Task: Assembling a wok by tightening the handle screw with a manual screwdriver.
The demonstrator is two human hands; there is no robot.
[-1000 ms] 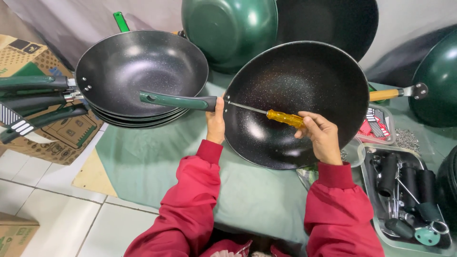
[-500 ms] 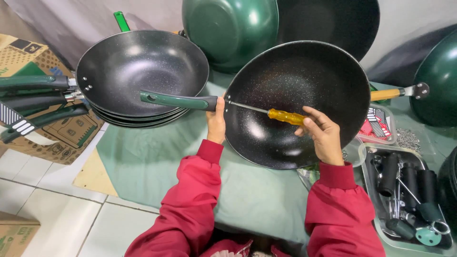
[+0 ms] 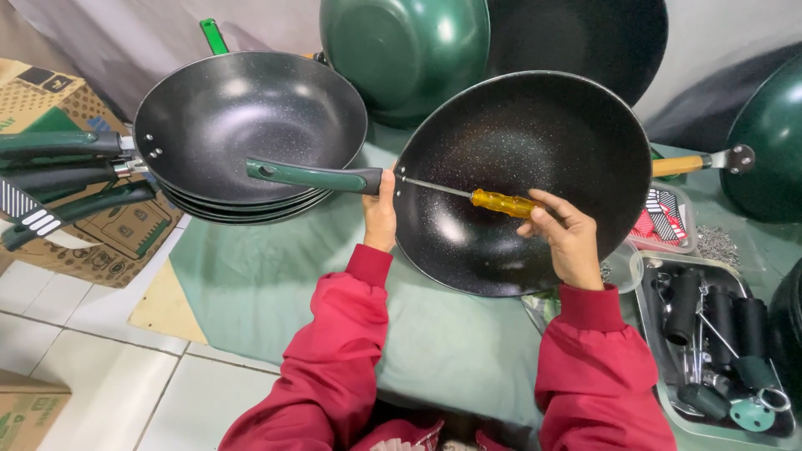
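Green-covered table (image 3: 276,284): wok stack (image 3: 251,134), parts tray (image 3: 660,401).

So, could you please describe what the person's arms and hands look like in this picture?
Both arms wear loose red jacket sleeves with ribbed knit cuffs, gathered at the wrists. The left hand and right hand are bare: no gloves, and no rings or watch that I can make out. The sleeve fabric is plain and slightly shiny, without visible markings.

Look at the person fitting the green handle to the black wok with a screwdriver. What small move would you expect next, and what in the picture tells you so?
Probably another turn of the screwdriver. The right hand grips its amber handle, the shaft lies across the wok with its tip at the rim where the green handle joins, and the left hand steadies that joint. Whether the screw is tight cannot be seen.
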